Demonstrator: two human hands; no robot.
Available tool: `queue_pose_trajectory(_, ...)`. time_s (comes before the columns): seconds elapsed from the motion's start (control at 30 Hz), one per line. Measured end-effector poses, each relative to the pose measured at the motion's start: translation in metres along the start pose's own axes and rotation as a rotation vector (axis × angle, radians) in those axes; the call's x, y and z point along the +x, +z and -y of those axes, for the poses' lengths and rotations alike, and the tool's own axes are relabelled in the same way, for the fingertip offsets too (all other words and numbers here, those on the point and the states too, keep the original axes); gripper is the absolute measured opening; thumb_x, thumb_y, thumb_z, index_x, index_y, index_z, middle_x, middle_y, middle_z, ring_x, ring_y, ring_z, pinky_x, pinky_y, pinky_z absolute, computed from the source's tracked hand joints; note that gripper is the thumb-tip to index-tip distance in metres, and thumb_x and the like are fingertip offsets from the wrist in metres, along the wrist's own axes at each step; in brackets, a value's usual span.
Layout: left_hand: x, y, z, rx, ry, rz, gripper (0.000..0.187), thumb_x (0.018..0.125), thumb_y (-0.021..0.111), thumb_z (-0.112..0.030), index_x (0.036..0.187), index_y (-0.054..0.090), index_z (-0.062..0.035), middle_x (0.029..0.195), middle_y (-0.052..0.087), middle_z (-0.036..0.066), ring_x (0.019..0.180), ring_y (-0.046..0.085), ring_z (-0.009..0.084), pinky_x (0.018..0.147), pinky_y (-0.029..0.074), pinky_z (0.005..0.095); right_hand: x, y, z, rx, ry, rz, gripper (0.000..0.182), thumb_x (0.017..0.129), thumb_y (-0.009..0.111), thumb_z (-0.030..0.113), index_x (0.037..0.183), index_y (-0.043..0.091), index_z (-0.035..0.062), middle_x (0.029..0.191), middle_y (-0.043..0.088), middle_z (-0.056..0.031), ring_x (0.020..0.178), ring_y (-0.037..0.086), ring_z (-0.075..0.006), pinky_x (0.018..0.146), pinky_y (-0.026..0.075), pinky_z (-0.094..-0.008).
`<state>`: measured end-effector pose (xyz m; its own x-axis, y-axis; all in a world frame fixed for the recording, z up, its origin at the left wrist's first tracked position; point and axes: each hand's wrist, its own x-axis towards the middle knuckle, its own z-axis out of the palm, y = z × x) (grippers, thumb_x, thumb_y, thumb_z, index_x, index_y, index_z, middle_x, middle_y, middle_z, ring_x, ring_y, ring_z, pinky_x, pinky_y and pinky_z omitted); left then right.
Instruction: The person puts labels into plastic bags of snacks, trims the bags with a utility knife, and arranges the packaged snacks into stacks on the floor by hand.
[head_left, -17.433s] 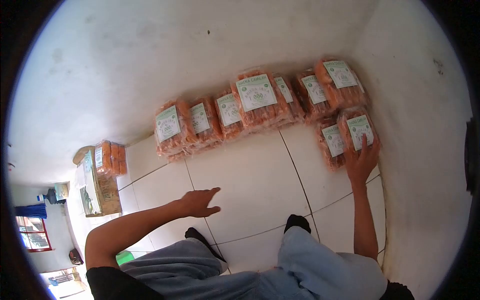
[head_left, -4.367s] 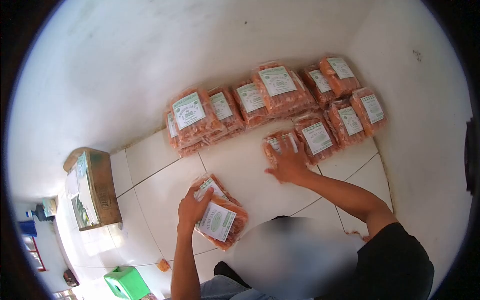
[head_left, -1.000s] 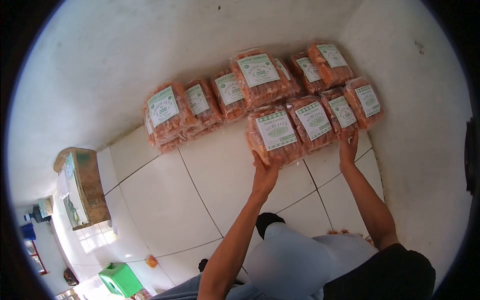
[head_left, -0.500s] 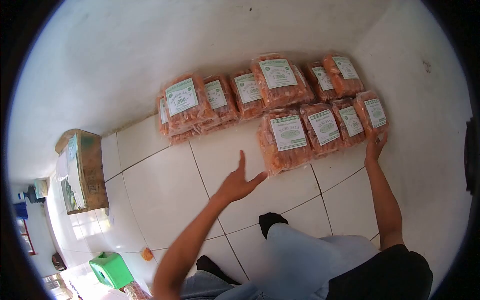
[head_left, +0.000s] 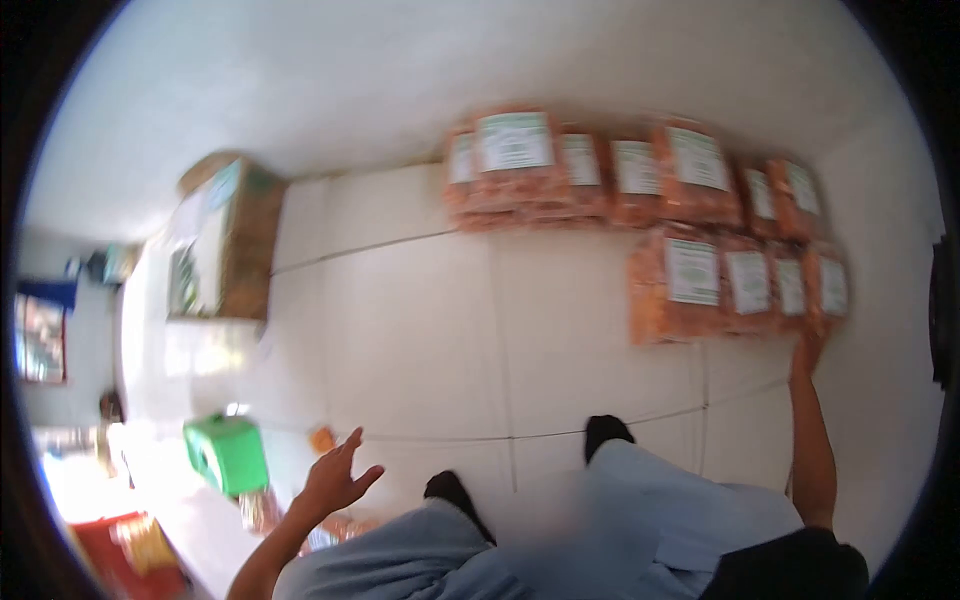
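Packs of orange-brown snacks in clear plastic with white and green labels (head_left: 692,272) stand in two rows on the tiled floor along the wall. My right hand (head_left: 808,352) touches the lower edge of the rightmost pack (head_left: 830,284) in the front row; its fingertips are blurred against the pack. Over the floor at the lower left, my left hand (head_left: 340,482) has its fingers spread and holds nothing. It is nearest to a small orange item (head_left: 322,439) on the tiles.
A cardboard box (head_left: 250,245) stands against the wall at the left. Below it are a green plastic stool (head_left: 228,455), more bagged packs (head_left: 258,510) and a red container (head_left: 125,560). My feet in dark socks (head_left: 606,434) are on the floor.
The view has turned to the left, so the packs appear farther right. My left hand has moved away from the packs toward the lower left. My right hand remains at the rightmost pack.
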<state>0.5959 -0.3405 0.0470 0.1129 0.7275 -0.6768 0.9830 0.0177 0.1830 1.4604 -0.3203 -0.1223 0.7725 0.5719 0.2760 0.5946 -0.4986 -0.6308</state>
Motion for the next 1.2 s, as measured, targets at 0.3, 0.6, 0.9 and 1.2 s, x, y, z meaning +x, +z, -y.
queue_pose_trajectory(0.3,-0.104,0.204,0.059,-0.469,-0.622,-0.738,0.065,0.084,0.069,-0.035,0.136,0.044,-0.0055,0.131,0.053,0.02,0.123,0.048,0.0371,0.102,0.039,0.0457,-0.053,0.043,0.125,-0.225,-0.647,0.032,0.068,0.092,0.058,0.042,0.14,0.038,-0.0026,0.142,0.042,-0.0233,0.132,0.04,-0.0376,0.108,0.034,-0.0427)
queue_pose_trajectory(0.6,-0.153,0.335,0.093,-0.712,-1.317,-1.126,0.073,0.087,0.063,-0.05,0.129,0.048,0.0077,0.13,0.05,0.03,0.124,0.047,0.0414,0.104,0.037,0.047,-0.27,0.119,0.423,-0.224,-1.872,1.117,0.045,0.085,0.062,0.016,0.126,0.049,0.0019,0.139,0.041,-0.0198,0.136,0.032,-0.0363,0.111,0.02,-0.0578)
queue_pose_trajectory(0.9,-0.177,0.381,0.29,-1.443,-1.626,-1.339,0.107,0.073,0.062,-0.075,0.129,0.046,0.0144,0.126,0.054,0.029,0.117,0.053,0.0329,0.099,0.042,0.0388,-0.606,0.168,0.504,0.227,-1.828,1.726,0.044,0.086,0.066,0.034,0.116,0.059,0.0037,0.113,0.062,-0.0168,0.106,0.058,-0.0324,0.09,0.045,-0.0445)
queue_pose_trajectory(1.2,-0.208,0.269,0.387,-1.039,-1.857,-1.193,0.118,0.058,0.061,-0.087,0.127,0.053,0.0086,0.128,0.05,0.029,0.127,0.042,0.0418,0.104,0.036,0.049,-0.726,0.057,0.484,-0.589,-1.581,2.13,0.111,0.062,0.074,0.07,0.138,0.035,0.0,0.118,0.057,-0.0199,0.108,0.058,-0.0363,0.092,0.047,-0.0438)
